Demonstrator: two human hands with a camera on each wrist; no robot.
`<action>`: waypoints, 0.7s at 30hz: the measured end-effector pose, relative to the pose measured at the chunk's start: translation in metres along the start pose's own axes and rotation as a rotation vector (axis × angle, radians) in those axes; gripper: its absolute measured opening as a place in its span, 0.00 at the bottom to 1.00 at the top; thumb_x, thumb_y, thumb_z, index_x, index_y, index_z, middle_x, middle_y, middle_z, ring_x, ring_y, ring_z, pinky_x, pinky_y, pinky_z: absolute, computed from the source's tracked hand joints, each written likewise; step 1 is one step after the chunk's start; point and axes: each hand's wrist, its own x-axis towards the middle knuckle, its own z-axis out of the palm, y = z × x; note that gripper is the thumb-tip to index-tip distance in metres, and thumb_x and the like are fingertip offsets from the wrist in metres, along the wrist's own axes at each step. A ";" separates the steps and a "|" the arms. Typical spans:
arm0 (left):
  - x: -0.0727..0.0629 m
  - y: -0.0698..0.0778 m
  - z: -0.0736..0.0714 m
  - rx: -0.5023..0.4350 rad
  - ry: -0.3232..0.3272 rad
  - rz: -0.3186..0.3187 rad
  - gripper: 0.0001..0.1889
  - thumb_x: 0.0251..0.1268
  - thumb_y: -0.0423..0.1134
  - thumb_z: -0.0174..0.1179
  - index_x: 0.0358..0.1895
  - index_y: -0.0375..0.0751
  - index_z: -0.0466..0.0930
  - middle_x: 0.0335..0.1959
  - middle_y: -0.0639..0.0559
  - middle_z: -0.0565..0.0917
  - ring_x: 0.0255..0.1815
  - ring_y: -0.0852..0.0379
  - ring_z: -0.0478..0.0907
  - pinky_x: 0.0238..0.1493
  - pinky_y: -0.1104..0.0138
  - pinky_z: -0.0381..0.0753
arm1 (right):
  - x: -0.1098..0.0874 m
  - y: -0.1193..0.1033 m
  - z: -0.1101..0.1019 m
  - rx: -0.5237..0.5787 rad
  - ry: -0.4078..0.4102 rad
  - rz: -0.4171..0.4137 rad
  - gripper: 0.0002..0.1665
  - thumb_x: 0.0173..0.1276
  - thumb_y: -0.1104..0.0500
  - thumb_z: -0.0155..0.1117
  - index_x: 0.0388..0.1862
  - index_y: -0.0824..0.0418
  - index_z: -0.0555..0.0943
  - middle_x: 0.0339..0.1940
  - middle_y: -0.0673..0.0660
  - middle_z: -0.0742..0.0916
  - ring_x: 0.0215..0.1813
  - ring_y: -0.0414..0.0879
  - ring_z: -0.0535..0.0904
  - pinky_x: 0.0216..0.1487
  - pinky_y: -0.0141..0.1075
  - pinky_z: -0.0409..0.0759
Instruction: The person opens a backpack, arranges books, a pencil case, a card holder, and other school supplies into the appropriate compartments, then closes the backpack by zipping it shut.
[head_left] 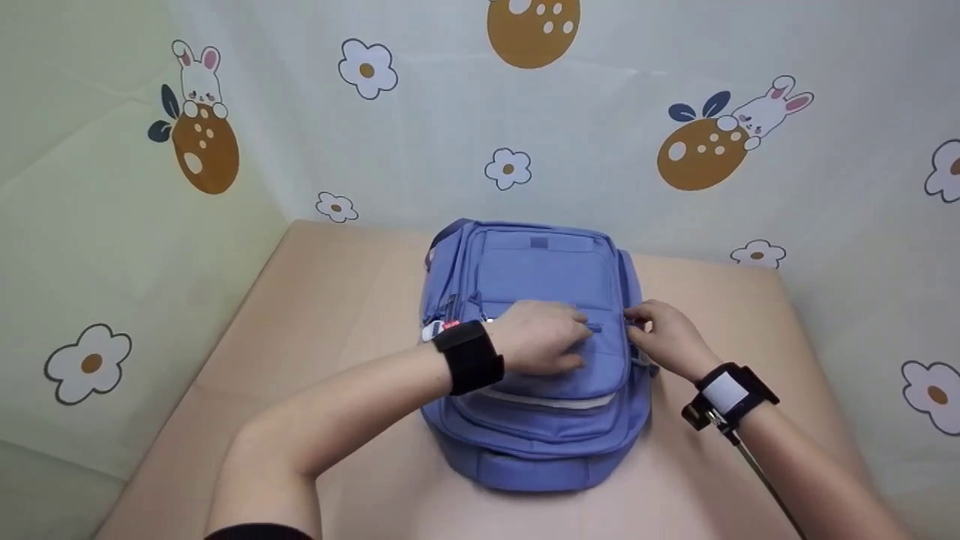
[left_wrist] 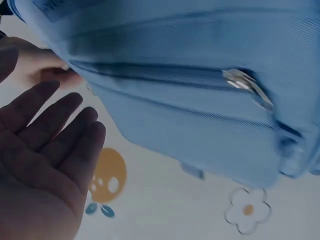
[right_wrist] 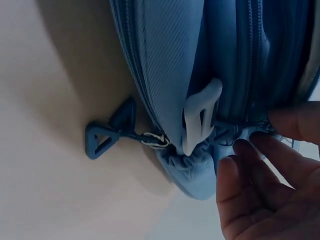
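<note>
A blue backpack (head_left: 544,270) lies front side up on the table. My left hand (head_left: 544,337) is over its front panel, fingers loosely extended and holding nothing; in the left wrist view this hand (left_wrist: 45,160) appears palm-on beside the bag, near a zipper with a metal pull (left_wrist: 242,80). At the bag's right side my right hand (head_left: 671,337) pinches a zipper pull. The right wrist view shows the thumb and forefinger of the right hand (right_wrist: 270,185) at that zipper pull (right_wrist: 262,126), which the fingertips partly hide.
Dark triangular zipper pulls (right_wrist: 102,140) and a pale buckle (right_wrist: 200,117) hang at the bag's side. A red and white tag (head_left: 442,328) sits on its left. The beige table (head_left: 360,315) meets a patterned curtain (head_left: 435,135) at the back and sides.
</note>
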 end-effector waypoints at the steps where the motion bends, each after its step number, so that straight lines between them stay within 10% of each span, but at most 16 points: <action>1: 0.004 0.005 0.002 -0.001 -0.013 0.010 0.22 0.70 0.58 0.61 0.56 0.47 0.84 0.65 0.51 0.80 0.64 0.52 0.77 0.57 0.59 0.80 | 0.001 0.000 0.001 0.001 0.006 -0.005 0.12 0.69 0.66 0.64 0.48 0.72 0.86 0.43 0.62 0.86 0.44 0.55 0.82 0.45 0.49 0.78; 8: 0.015 0.024 0.017 0.014 -0.148 0.014 0.40 0.63 0.67 0.63 0.72 0.47 0.73 0.76 0.48 0.68 0.78 0.52 0.61 0.67 0.60 0.73 | -0.001 0.004 0.002 -0.012 0.068 -0.017 0.06 0.70 0.64 0.66 0.42 0.64 0.88 0.38 0.57 0.89 0.41 0.53 0.84 0.44 0.50 0.80; 21: 0.016 0.026 0.025 0.019 -0.175 0.012 0.37 0.64 0.52 0.66 0.74 0.41 0.70 0.77 0.44 0.66 0.78 0.48 0.60 0.73 0.61 0.65 | -0.014 -0.001 -0.008 -0.292 0.170 -0.225 0.01 0.62 0.65 0.73 0.32 0.61 0.88 0.27 0.51 0.87 0.31 0.48 0.78 0.32 0.44 0.76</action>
